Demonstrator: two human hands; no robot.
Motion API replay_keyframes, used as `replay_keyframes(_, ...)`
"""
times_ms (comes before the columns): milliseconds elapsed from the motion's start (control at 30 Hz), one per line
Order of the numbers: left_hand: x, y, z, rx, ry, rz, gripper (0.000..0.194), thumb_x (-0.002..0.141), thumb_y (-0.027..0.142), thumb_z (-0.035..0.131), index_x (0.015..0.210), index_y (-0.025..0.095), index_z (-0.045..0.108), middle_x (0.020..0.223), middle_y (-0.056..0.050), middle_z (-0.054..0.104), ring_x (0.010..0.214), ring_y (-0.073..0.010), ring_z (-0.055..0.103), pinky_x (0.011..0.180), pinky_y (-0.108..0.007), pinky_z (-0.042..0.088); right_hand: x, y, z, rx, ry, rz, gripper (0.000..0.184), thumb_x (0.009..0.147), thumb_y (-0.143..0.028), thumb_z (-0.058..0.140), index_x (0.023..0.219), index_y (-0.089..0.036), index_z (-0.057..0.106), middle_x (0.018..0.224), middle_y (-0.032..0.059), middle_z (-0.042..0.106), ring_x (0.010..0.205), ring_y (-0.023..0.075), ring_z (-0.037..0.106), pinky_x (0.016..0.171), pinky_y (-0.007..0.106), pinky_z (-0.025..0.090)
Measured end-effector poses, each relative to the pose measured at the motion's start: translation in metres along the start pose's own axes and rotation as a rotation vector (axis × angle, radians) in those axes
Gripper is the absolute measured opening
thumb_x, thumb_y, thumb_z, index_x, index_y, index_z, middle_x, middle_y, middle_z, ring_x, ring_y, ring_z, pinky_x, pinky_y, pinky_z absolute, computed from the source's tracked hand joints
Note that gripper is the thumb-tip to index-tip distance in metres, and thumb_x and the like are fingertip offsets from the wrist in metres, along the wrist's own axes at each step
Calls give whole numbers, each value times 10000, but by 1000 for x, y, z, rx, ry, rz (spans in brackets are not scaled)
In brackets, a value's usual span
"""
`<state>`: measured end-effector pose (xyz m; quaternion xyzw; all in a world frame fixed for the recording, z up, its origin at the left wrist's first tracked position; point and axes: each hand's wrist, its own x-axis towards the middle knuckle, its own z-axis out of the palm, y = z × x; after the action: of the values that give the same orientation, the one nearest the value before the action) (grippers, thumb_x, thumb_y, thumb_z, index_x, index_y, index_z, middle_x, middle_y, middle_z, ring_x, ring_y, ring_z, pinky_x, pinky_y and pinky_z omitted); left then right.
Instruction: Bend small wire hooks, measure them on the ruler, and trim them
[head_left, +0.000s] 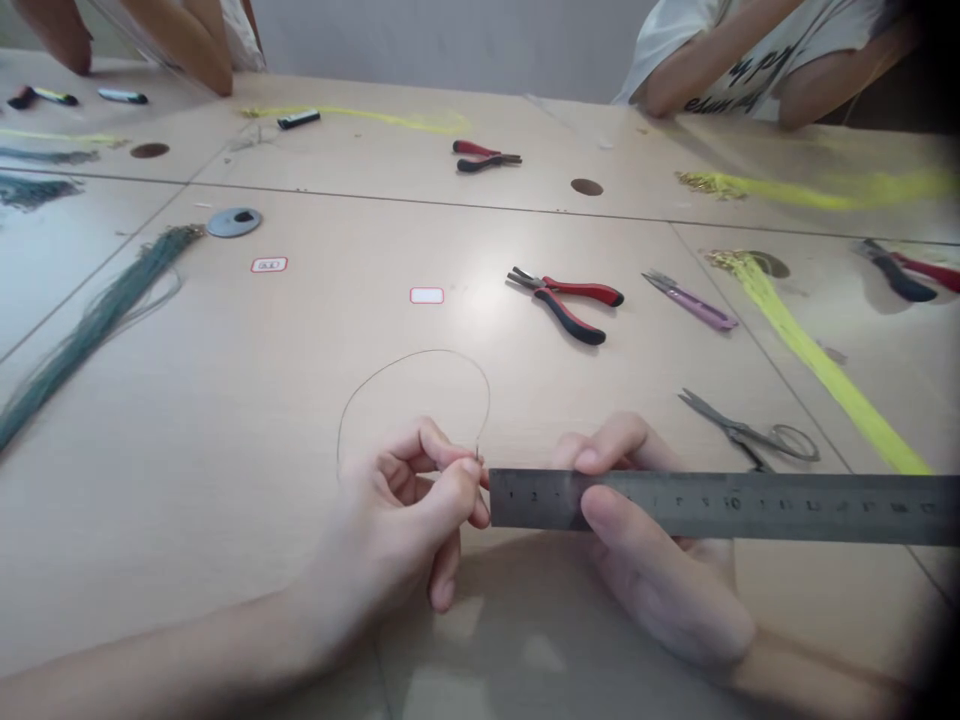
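Observation:
A thin dark cord (420,352) curves in a loop above the table, and my left hand (409,510) pinches its end between thumb and forefinger. A small metal piece seems to sit at that pinch, too small to make out. Held level by my right hand (652,550) is a steel ruler (772,507), gripped between thumb and fingers near its low numbers. The ruler's left end almost meets my left fingertips; whether they touch, I cannot tell. Beyond my hands lie red-and-black pliers (574,300), and dark scissors (739,430) rest behind the ruler.
A bundle of green cords (97,320) lies at left beside a grey disc (234,222). Yellow cords (825,365) and purple thread snips (694,302) are at right. Small red-edged labels (427,296) and second pliers (484,157) lie farther back. Two people sit across the table.

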<state>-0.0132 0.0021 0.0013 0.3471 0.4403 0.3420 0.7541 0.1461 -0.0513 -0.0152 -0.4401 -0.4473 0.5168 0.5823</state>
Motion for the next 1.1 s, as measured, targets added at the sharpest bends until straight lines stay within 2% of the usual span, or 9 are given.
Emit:
replay_keyframes(200, -5, 1, -4, -14, -96, -34, 213, 812, 268, 620, 664, 180, 495, 569, 100, 620, 238, 9, 444, 253, -43, 273, -1, -4, 0, 18, 2, -12, 46, 884, -320, 584, 906, -283, 565, 780, -2, 563, 691, 161, 543, 645, 321, 478)
replay_keyframes(300, -5, 1, -6, -5, -103, -31, 208, 815, 265, 615, 669, 181, 494, 575, 109, 618, 236, 17, 434, 246, -31, 270, -1, -6, 3, 114, -48, -8, 29, 898, -261, 566, 918, -279, 575, 836, 1, 612, 794, 176, 630, 751, 363, 535)
replay_keyframes(400, -6, 1, -6, -2, -92, -30, 219, 795, 268, 625, 653, 183, 481, 549, 109, 607, 221, 12, 410, 228, -41, 265, -1, -8, 5, 217, -103, 0, 91, 921, -212, 524, 927, -287, 573, 919, -3, 679, 941, 196, 673, 850, 386, 541)
replay_keyframes(500, -8, 1, -5, 0, -68, -30, 220, 765, 242, 637, 632, 183, 472, 521, 112, 589, 217, 8, 388, 217, -54, 277, -1, -10, 5, 217, -153, 14, 108, 939, -208, 489, 950, -307, 532, 1007, -19, 707, 993, 169, 666, 872, 360, 530)
replay_keyframes(700, -8, 2, -3, -20, -103, -47, 213, 722, 209, 651, 630, 195, 459, 483, 114, 582, 214, -1, 367, 204, -62, 278, -1, -12, 7, 257, -208, 6, 126, 948, -203, 452, 962, -323, 486, 1002, -11, 720, 1044, 211, 653, 864, 453, 530)
replay_keyframes(767, -7, 3, -3, -4, -88, -54, 215, 700, 205, 662, 630, 196, 460, 475, 115, 575, 211, 6, 345, 204, -57, 265, -1, -12, 9, 269, -223, 8, 153, 954, -183, 433, 981, -323, 486, 1006, -1, 720, 1021, 209, 663, 860, 460, 537)
replay_keyframes(933, -8, 1, -2, 93, -41, -55, 211, 689, 222, 650, 633, 209, 447, 434, 114, 506, 207, 0, 312, 197, -66, 244, 1, -12, 7, 254, -101, 32, 72, 886, -199, 552, 865, -262, 579, 916, 11, 677, 986, 228, 668, 898, 435, 524)
replay_keyframes(1033, -11, 0, -2, 196, -81, -44, 184, 714, 229, 619, 636, 215, 453, 417, 114, 454, 241, -14, 341, 217, -72, 279, 4, -13, 5, 323, -92, 77, 80, 806, -192, 627, 739, -217, 593, 791, -13, 600, 789, 184, 694, 742, 332, 566)
replay_keyframes(1100, -13, -2, -2, 253, -110, -43, 175, 706, 231, 613, 630, 215, 456, 443, 102, 493, 259, -14, 339, 224, -83, 297, 4, -13, 5, 357, -118, 164, 120, 783, -192, 644, 688, -207, 572, 694, -43, 541, 635, 141, 677, 637, 287, 559)
